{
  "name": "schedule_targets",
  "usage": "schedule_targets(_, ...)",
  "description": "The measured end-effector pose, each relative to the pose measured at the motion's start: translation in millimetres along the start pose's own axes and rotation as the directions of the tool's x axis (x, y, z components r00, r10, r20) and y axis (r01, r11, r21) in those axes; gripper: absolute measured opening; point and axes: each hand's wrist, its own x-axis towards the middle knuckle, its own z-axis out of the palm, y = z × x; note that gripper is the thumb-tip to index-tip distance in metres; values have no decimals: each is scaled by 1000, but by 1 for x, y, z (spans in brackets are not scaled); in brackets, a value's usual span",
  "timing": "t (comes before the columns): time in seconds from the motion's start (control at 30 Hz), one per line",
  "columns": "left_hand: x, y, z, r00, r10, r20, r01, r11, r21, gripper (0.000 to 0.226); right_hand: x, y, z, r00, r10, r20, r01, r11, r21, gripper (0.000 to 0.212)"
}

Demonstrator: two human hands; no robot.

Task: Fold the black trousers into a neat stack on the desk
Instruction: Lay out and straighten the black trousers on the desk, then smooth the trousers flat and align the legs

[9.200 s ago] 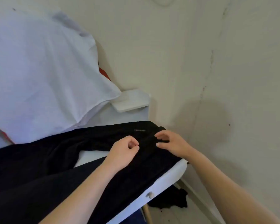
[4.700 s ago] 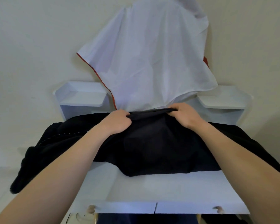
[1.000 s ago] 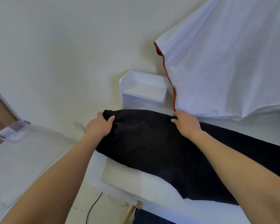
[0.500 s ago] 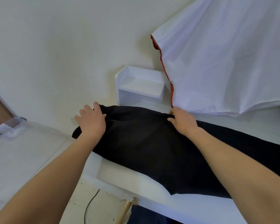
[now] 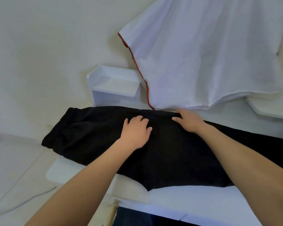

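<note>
Black trousers (image 5: 91,132) lie lengthwise across white bench (image 5: 194,203), spread flat, matte, left end overhanging bench edge. Left hand (image 5: 135,132) rests palm-down on cloth, fingers relaxed. Right hand (image 5: 189,121) apparently grips far edge; fingertips hidden.

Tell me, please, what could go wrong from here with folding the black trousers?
The black trousers overhang the left edge of the desk, so that end may slide off and drag the rest. The right hand grips their far edge close to the hem of the white cloth, so the cloth could perhaps get caught in the fold.
</note>
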Motion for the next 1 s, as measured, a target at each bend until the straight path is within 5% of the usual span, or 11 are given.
schedule_targets(0.33,2,-9,37,994,-28,105,16,993,118,70,10,-8,8,997,72,-36,-76,989,-130,26)
schedule_targets(0.47,1,-12,42,993,-31,116,14,989,148,73,-7,-24,21,970,84,-230,-151,945,-289,30)
schedule_targets(0.53,1,-11,43,993,-29,118,10,987,158,73,-16,-42,26,953,-36,-300,-52,958,-282,39)
schedule_targets(0.63,1,-12,44,994,-23,110,5,986,165,71,-35,-64,40,980,-159,-118,128,963,-237,58)
schedule_targets(0.73,2,-15,44,994,-27,110,7,983,181,74,-54,-51,53,993,-65,95,83,974,-210,68)
schedule_targets(1.0,1,-17,39,988,-37,149,10,984,179,79,-86,6,30,991,125,38,-110,959,-262,75)
